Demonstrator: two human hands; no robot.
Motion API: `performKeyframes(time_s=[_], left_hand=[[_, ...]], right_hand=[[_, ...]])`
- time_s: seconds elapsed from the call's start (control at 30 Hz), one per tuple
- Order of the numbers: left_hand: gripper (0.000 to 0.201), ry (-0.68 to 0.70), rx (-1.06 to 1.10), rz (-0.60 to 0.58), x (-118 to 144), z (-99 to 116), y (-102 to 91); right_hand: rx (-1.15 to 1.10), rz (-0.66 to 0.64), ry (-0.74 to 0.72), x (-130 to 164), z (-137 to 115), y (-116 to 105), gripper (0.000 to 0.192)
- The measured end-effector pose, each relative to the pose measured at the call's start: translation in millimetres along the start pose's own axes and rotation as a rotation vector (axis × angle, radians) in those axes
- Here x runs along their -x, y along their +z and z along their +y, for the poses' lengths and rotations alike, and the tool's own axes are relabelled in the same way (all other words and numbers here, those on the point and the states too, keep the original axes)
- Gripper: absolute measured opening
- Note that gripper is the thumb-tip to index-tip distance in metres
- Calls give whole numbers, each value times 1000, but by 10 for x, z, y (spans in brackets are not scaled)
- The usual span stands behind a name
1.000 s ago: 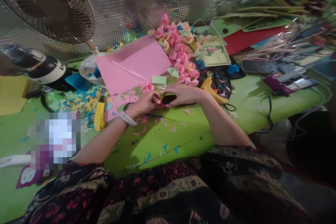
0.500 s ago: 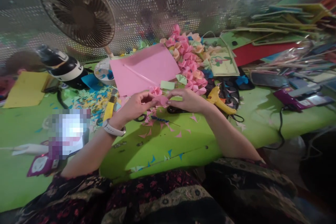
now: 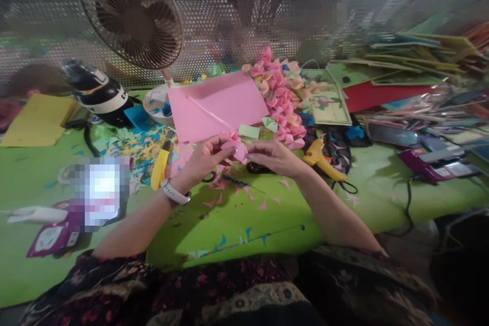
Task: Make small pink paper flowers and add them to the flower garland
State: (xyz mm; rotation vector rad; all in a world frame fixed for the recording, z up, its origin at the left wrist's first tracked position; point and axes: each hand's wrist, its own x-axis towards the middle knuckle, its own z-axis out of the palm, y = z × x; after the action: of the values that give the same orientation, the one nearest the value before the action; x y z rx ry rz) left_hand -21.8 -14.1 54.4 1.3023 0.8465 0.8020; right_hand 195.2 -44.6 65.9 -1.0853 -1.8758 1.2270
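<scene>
A small folded pink paper piece is pinched between both hands just above the green table. My left hand, with a white watch on its wrist, grips it from the left. From the right, my right hand grips the same piece with its fingertips. A black scissors handle lies on the table right under my right hand. Behind the hands lie a large pink sheet and a pile of folded pink and peach paper flowers.
A table fan stands at the back left before a perforated metal screen. A yellow utility knife lies left of my hands and a yellow glue gun right. Paper scraps litter the table; stacked card sheets fill the back right.
Both hands lifted off the table with the pink piece, leaving the black scissors lying there. The camera view swung left and up, so the fan shows more.
</scene>
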Motion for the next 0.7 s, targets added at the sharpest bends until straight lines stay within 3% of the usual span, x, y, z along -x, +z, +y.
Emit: performKeyframes(time_s=[0.5, 0.7], left_hand=[[42, 84, -49, -99, 19, -40, 6], [50, 96, -84, -119, 56, -25, 32]], right_hand=[[24, 42, 30, 5, 14, 41, 19], [-41, 12, 27, 12, 47, 77, 31]])
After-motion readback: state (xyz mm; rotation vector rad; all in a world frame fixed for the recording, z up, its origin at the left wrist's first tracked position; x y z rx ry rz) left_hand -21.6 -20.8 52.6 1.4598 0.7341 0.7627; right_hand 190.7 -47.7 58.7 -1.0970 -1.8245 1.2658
